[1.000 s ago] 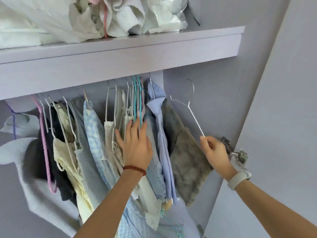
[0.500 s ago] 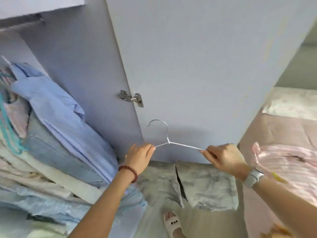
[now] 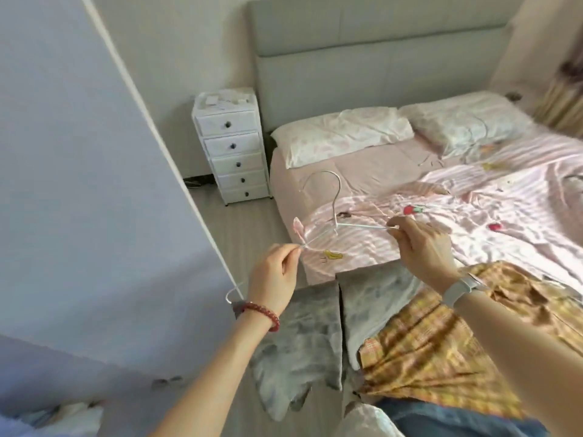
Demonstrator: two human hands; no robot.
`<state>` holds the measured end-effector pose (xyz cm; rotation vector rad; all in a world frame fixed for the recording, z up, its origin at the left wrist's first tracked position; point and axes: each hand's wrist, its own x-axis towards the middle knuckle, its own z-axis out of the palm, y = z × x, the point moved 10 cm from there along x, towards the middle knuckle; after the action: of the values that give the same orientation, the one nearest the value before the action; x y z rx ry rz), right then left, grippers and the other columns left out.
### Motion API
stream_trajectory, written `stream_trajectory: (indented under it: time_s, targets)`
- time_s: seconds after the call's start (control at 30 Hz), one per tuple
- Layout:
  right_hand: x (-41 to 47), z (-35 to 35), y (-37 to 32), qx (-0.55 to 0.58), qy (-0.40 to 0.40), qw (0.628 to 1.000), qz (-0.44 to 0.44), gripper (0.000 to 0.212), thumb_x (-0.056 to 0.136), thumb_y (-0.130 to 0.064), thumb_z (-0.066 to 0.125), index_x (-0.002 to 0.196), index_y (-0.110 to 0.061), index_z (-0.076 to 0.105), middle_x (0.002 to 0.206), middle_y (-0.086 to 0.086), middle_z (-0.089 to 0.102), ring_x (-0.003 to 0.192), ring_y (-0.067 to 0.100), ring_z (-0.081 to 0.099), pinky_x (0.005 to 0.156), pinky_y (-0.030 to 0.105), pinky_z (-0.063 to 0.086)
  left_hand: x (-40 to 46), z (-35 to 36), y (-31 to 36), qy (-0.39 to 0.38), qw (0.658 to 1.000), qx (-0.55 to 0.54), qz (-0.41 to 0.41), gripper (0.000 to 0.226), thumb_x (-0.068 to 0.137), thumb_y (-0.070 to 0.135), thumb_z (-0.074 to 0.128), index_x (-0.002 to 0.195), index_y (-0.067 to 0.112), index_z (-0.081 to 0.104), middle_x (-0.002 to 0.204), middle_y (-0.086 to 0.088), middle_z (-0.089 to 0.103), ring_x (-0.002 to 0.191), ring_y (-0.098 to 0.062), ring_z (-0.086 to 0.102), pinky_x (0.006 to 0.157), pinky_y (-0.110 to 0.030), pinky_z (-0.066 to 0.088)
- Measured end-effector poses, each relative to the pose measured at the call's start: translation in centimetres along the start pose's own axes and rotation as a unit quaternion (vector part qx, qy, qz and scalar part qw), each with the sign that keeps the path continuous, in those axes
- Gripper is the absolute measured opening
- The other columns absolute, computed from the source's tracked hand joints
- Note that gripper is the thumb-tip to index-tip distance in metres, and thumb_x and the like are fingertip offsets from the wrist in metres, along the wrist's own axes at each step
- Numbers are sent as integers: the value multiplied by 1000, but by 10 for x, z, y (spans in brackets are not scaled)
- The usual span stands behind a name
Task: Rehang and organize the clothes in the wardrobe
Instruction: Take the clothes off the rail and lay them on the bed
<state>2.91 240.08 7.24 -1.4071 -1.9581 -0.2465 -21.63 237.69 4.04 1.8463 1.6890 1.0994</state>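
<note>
Now both hands, left (image 3: 273, 272) and right (image 3: 421, 247), pinch the hanger (image 3: 336, 223) by its ends (hook up). Next, probably: pick a garment off the bed (image 3: 362, 171).

A single head-worn wide-angle camera looks forward and steeply down from standing height. It faces the bed (image 3: 473, 197) in the right half of the frame, with the wardrobe door (image 3: 79, 184) close along the left edge. Both forearms enter from the bottom edge, near the lens. No second view exists.

white hanger (image 3: 335, 216) | pink striped sheet (image 3: 504, 203) | yellow plaid cloth (image 3: 441, 357)
</note>
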Motion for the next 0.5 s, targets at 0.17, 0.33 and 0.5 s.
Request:
stream_trajectory:
  time_s: [0.17, 0.33, 0.5]
  targets:
    - [-9, -4, 127, -20, -38, 992, 122, 39, 88, -33, 35, 84, -9, 65, 56, 8, 65, 42, 29, 59, 38, 28, 40, 95, 101, 63, -26, 998, 25, 45, 17, 91, 11, 53, 92, 6, 70, 89, -7, 65, 79, -26, 60, 78, -36, 45]
    - [-5, 1, 227, 24, -33, 980, 196, 41, 90, -30, 33, 84, -6, 66, 58, 6, 66, 40, 26, 58, 38, 19, 28, 183, 209, 118, -58, 987, 85, 126, 18, 89, 10, 53, 90, 5, 70, 88, -13, 68, 82, -33, 60, 75, -42, 48]
    - [-2, 14, 312, 116, 24, 930, 348, 20, 93, -9, 46, 92, 0, 64, 74, 3, 69, 56, 28, 59, 54, 38, 47, 249, 292, 161, -60, 975, 147, 157, 26, 88, 14, 49, 106, 10, 68, 104, -14, 66, 100, -37, 56, 90, -48, 40]
